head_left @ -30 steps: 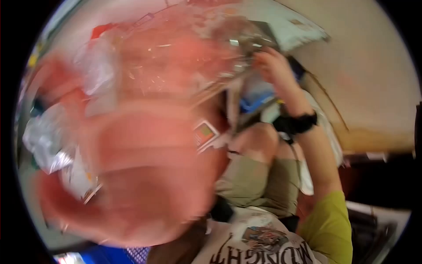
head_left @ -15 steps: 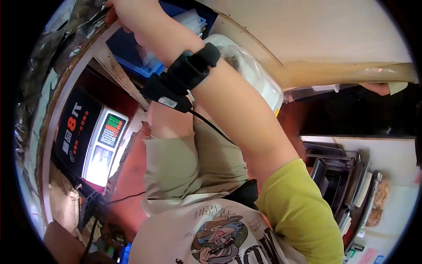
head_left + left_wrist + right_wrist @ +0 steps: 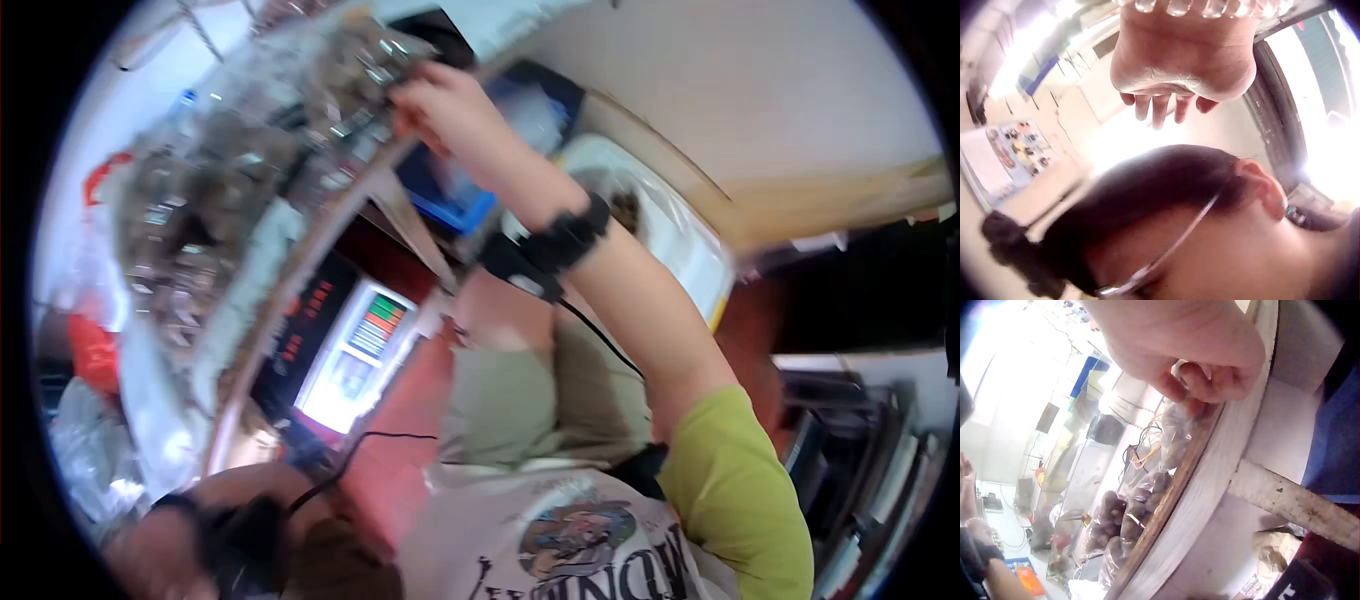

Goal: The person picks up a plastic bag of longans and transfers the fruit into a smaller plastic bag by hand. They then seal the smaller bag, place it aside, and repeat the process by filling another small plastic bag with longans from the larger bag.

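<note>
The bench (image 3: 215, 400) carries a heap of clear bags (image 3: 190, 230) with dark, rounded contents, massed along its edge, probably for easy reach. Below the bench top sits a scale (image 3: 360, 350), perhaps stowed there to save room above. The left hand (image 3: 1182, 69) is raised, fingers spread and extended, with nothing seen in it. The right hand (image 3: 1191, 356) has curled fingers pinching a clear bag (image 3: 1175, 428) at the bench edge, apparently by its loose plastic to keep it steady.
</note>
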